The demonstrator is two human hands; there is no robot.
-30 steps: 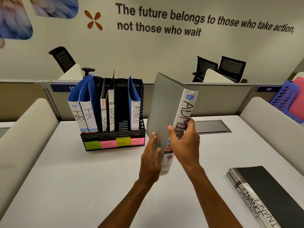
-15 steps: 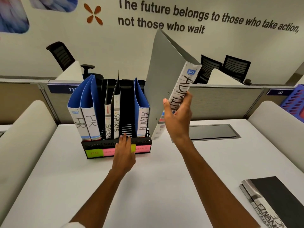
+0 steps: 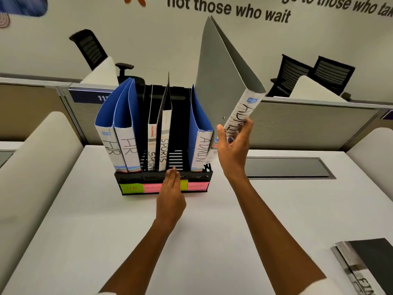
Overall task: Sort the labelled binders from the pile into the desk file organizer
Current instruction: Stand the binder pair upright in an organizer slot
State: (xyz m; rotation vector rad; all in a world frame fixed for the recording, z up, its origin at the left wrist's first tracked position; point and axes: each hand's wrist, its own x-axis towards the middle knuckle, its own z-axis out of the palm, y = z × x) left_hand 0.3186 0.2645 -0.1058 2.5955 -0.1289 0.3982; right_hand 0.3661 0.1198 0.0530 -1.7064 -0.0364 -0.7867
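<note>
Grey ADMIN binder (image 3: 221, 81), flat card covers, gripped by right hand (image 3: 234, 150).

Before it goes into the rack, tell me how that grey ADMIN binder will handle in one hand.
The grey binder probably feels stiff: its covers stay flat though gaping apart. It looks light, likely near empty, since the right hand holds it tilted by the spine alone. The covers may catch on the blue binder beside it.
</note>
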